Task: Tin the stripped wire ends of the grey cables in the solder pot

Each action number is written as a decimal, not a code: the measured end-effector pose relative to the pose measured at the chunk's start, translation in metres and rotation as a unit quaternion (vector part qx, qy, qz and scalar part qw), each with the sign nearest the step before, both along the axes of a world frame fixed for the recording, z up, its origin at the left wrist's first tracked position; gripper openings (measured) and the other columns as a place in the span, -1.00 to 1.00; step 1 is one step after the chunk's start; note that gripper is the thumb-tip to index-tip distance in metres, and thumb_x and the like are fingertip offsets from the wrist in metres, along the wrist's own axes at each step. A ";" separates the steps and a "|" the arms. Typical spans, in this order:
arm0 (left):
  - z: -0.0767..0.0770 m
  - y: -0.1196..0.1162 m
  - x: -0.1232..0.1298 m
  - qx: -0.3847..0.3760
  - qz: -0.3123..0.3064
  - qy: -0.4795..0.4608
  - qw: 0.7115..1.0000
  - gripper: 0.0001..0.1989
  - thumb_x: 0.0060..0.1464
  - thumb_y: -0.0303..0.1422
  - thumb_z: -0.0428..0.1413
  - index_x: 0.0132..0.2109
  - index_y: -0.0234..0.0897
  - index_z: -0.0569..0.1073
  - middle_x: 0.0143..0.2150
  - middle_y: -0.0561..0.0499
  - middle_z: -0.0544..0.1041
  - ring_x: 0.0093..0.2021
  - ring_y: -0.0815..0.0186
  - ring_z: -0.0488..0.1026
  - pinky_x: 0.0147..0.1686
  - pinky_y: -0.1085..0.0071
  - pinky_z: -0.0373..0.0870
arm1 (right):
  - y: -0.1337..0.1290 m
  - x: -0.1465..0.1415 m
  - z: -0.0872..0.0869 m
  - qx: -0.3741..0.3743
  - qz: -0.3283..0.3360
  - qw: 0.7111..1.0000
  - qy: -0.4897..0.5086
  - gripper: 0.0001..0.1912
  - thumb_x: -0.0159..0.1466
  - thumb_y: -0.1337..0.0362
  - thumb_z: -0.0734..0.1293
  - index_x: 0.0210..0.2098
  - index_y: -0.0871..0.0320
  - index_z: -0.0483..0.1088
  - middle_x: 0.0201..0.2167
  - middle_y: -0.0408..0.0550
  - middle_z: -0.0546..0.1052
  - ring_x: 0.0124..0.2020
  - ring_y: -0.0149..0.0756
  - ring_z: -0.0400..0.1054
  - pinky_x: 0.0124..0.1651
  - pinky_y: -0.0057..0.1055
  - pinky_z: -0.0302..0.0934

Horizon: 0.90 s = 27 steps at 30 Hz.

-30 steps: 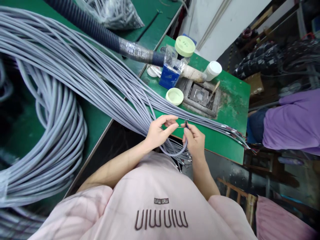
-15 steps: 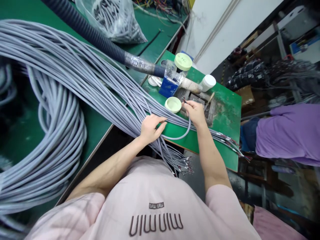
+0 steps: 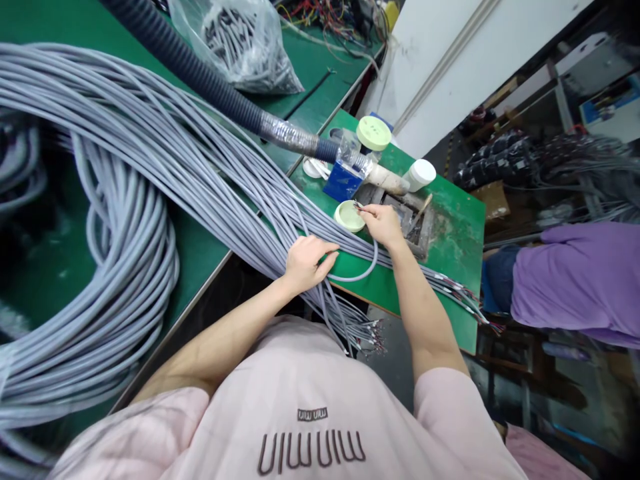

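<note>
My right hand [image 3: 381, 223] pinches the end of a grey cable [image 3: 369, 268], whose thin wires reach over the pale green dish [image 3: 349, 217]. The cable loops down and back toward my left hand [image 3: 307, 261]. That hand rests on the long bundle of grey cables [image 3: 235, 200], its thumb and forefinger curved close together around a cable. Right of the dish, a dark metal tray [image 3: 425, 233] with a wooden-handled tool [image 3: 423, 209] lies partly behind my right hand. Several cable ends with thin coloured wires [image 3: 373, 337] hang below the table edge.
A ribbed hose [image 3: 200, 83] ends beside a blue box [image 3: 343, 180]. A green-lidded jar [image 3: 373, 133] and a white container [image 3: 421, 173] stand behind. A plastic bag of cable pieces [image 3: 245, 50] lies upper left. A person in purple [image 3: 575, 280] is at the right.
My right hand has moved left with the cable end, from beside the dish to over it. My left hand keeps its place on the bundle. The view has shifted slightly.
</note>
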<state>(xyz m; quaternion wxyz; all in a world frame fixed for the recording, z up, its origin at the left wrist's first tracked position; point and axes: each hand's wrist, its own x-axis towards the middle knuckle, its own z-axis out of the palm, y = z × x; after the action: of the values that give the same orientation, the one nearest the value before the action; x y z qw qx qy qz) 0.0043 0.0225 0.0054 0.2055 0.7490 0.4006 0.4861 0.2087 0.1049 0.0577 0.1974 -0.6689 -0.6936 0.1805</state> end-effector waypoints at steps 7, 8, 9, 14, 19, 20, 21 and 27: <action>0.001 -0.001 -0.001 -0.013 0.002 0.002 1.000 -0.83 0.14 -0.29 0.07 -0.22 -0.19 0.54 -0.34 -0.05 0.59 -0.33 0.26 0.45 -0.26 0.29 0.24 | -0.008 0.005 0.013 0.037 0.010 0.999 0.005 -0.69 0.19 0.25 0.21 -0.32 0.22 0.58 -0.47 -0.07 0.57 -0.40 -0.28 0.40 -0.34 -0.43 0.18; 0.001 -0.001 -0.001 -0.013 0.006 0.002 1.000 -0.83 0.14 -0.29 0.07 -0.22 -0.19 0.54 -0.34 -0.05 0.59 -0.32 0.26 0.45 -0.26 0.29 0.25 | -0.010 0.011 0.017 0.053 0.003 0.999 0.009 -0.68 0.19 0.24 0.21 -0.30 0.23 0.58 -0.46 -0.07 0.57 -0.40 -0.28 0.40 -0.33 -0.43 0.19; 0.001 -0.001 -0.001 -0.012 0.009 0.002 1.000 -0.83 0.14 -0.29 0.07 -0.22 -0.20 0.54 -0.34 -0.05 0.59 -0.32 0.26 0.45 -0.26 0.29 0.25 | -0.012 0.018 0.019 0.069 -0.011 0.998 0.011 -0.67 0.19 0.23 0.21 -0.29 0.23 0.58 -0.46 -0.06 0.58 -0.40 -0.28 0.40 -0.32 -0.42 0.19; 0.000 -0.001 -0.001 -0.003 0.005 -0.002 1.000 -0.84 0.13 -0.31 0.07 -0.21 -0.18 0.53 -0.30 -0.04 0.61 -0.27 0.24 0.47 -0.21 0.26 0.26 | -0.019 0.059 0.019 0.110 -0.121 0.986 -0.025 -0.63 0.18 0.22 0.20 -0.25 0.26 0.58 -0.40 0.02 0.61 -0.37 -0.21 0.43 -0.27 -0.37 0.23; 0.001 0.000 -0.001 -0.004 -0.007 -0.011 1.000 -0.86 0.13 -0.32 0.08 -0.21 -0.19 0.52 -0.29 -0.03 0.61 -0.25 0.23 0.49 -0.17 0.25 0.27 | -0.018 0.077 0.006 0.084 -0.180 0.978 -0.063 -0.61 0.16 0.23 0.20 -0.22 0.28 0.59 -0.38 0.08 0.62 -0.32 -0.13 0.45 -0.24 -0.33 0.24; 0.001 0.000 -0.001 -0.001 -0.010 -0.013 1.000 -0.86 0.13 -0.33 0.09 -0.20 -0.18 0.52 -0.29 -0.03 0.61 -0.25 0.23 0.49 -0.17 0.25 0.27 | -0.017 0.078 0.004 0.079 -0.185 0.977 -0.072 -0.61 0.16 0.23 0.20 -0.22 0.28 0.59 -0.37 0.09 0.62 -0.31 -0.12 0.45 -0.23 -0.33 0.23; 0.002 0.000 -0.001 0.003 -0.014 -0.015 1.000 -0.86 0.12 -0.33 0.09 -0.20 -0.18 0.52 -0.29 -0.03 0.61 -0.24 0.24 0.50 -0.17 0.25 0.27 | -0.016 0.079 0.002 0.075 -0.188 0.976 -0.079 -0.62 0.16 0.24 0.20 -0.22 0.28 0.59 -0.37 0.10 0.62 -0.31 -0.12 0.45 -0.23 -0.32 0.23; 0.004 0.000 -0.001 0.014 -0.011 0.005 1.000 -0.87 0.12 -0.35 0.08 -0.19 -0.19 0.51 -0.28 -0.02 0.62 -0.25 0.24 0.50 -0.18 0.27 0.28 | -0.011 0.084 -0.005 0.057 -0.191 0.974 -0.107 -0.62 0.17 0.26 0.20 -0.20 0.25 0.59 -0.32 0.12 0.62 -0.27 -0.09 0.47 -0.22 -0.32 0.24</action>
<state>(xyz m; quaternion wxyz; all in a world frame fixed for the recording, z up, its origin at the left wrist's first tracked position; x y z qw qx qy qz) 0.0028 0.0228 0.0091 0.1981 0.7585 0.3868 0.4856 0.2927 0.0935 0.0530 0.1902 -0.7922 -0.5792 0.0269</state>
